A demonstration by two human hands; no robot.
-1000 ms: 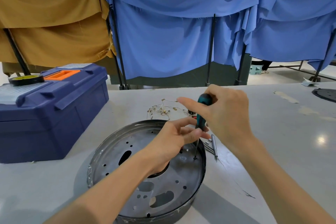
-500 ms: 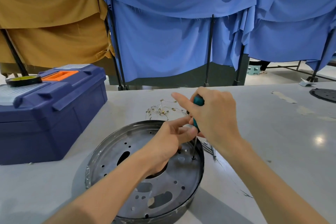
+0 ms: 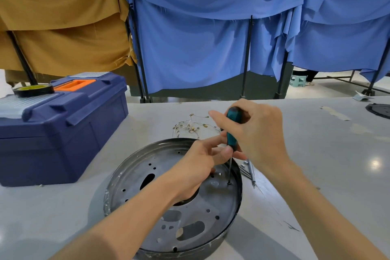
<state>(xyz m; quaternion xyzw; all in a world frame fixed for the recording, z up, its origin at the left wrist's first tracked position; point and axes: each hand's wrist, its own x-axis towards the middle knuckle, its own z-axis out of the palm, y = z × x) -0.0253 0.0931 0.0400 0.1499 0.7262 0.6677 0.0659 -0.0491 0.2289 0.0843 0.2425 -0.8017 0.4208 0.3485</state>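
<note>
A round grey metal pan [image 3: 135,177] with several holes lies on the table in front of me. My right hand [image 3: 257,133] grips the teal and black handle of a screwdriver [image 3: 231,133], which stands nearly upright. Its thin shaft runs down to a screw [image 3: 229,183] in the pan's floor near the right rim. My left hand [image 3: 200,167] reaches over the pan and its thumb and fingers pinch the lower end of the screwdriver handle.
A dark blue toolbox [image 3: 59,131] with an orange handle stands at left, a roll of tape [image 3: 32,90] on its lid. Thin wire with small brass fittings [image 3: 191,127] lies behind the pan. Metal rods [image 3: 250,170] lie right of the rim. Cloth-draped frames stand behind the table.
My right hand has shifted round the screwdriver handle, and more of the handle's top shows now. The tip stays on the same screw and my left hand keeps its hold.
</note>
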